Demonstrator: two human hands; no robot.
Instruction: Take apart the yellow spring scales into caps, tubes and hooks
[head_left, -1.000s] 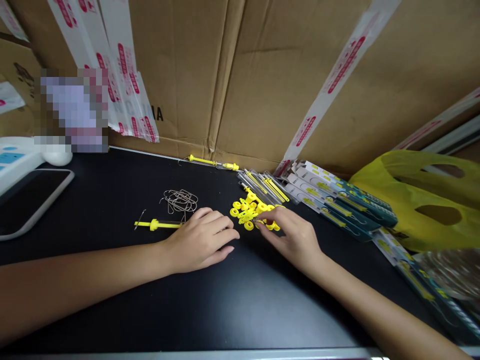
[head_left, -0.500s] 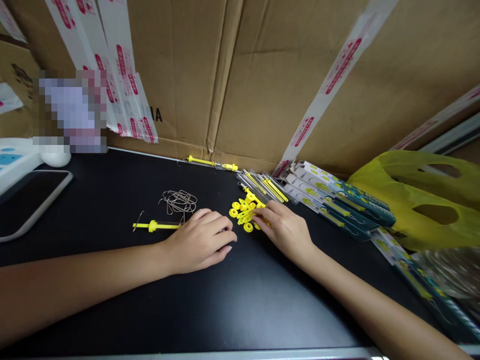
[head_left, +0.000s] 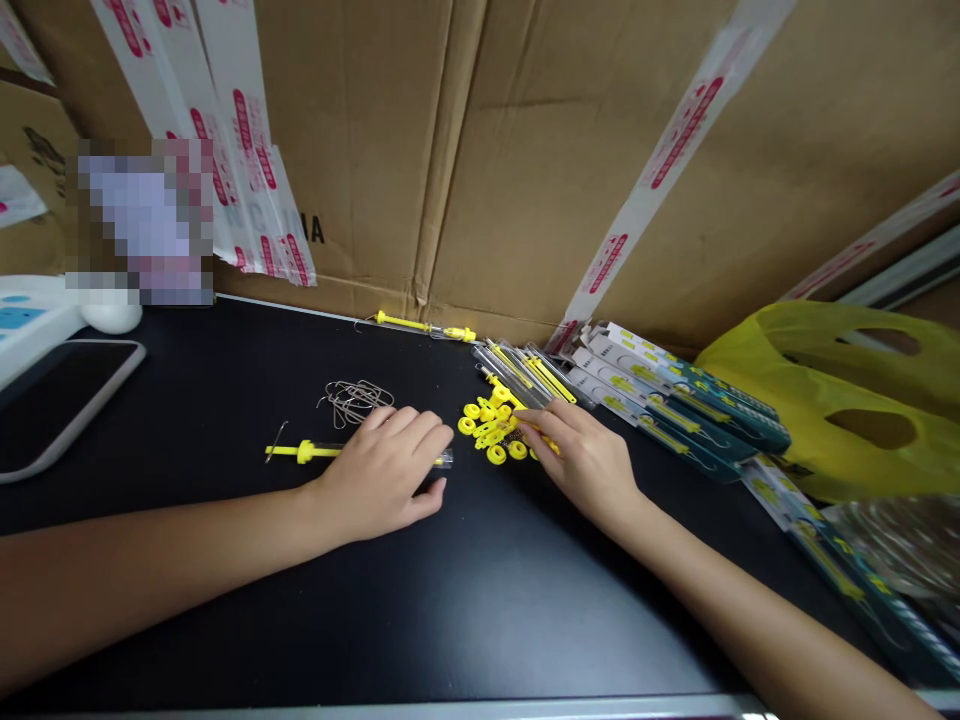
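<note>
My left hand (head_left: 390, 468) is closed over a tubular spring scale with a yellow rod (head_left: 306, 452) and a wire hook at its left end. The clear end of its tube (head_left: 444, 459) sticks out past my fingers on the right. My right hand (head_left: 581, 450) pinches a thin yellow plastic piece (head_left: 534, 418) at the right side of a pile of yellow plastic parts (head_left: 491, 432). Rings and small flat pieces make up that pile, with some dark springs among them. Behind my left hand lies a bunch of metal wire hooks (head_left: 352, 402).
Clear tubes with yellow rods (head_left: 529, 372) lie behind the pile. Another spring scale (head_left: 412, 322) rests along the cardboard (head_left: 360, 150). Printed boxes (head_left: 675, 395) and a yellow plastic bag (head_left: 795, 390) are at right. A phone (head_left: 64, 410) lies at left.
My left hand has shifted left, uncovering the clear tube end. My right hand has drawn slightly right, exposing more of the pile and a thin yellow piece in its fingers.
</note>
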